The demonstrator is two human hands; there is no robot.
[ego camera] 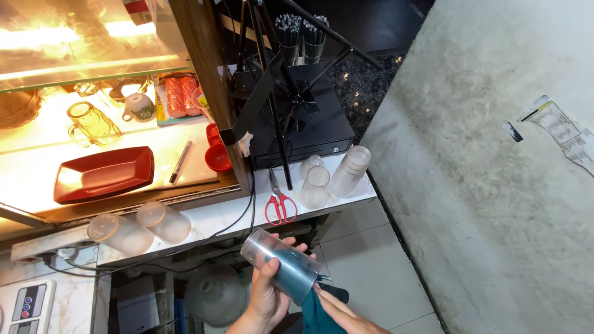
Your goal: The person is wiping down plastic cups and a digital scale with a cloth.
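From the head camera, your left hand (269,297) was wrapped round a frosted plastic cup (281,265), fingers pressed on its wall, the cup tilted with its base up and left. Your right hand (337,309) pinched a teal cloth (315,312) pushed into the cup's mouth. The cup hung over the tiled floor (365,260), clear of the white counter (210,216); a wet, loose hold could have let it slip and drop.
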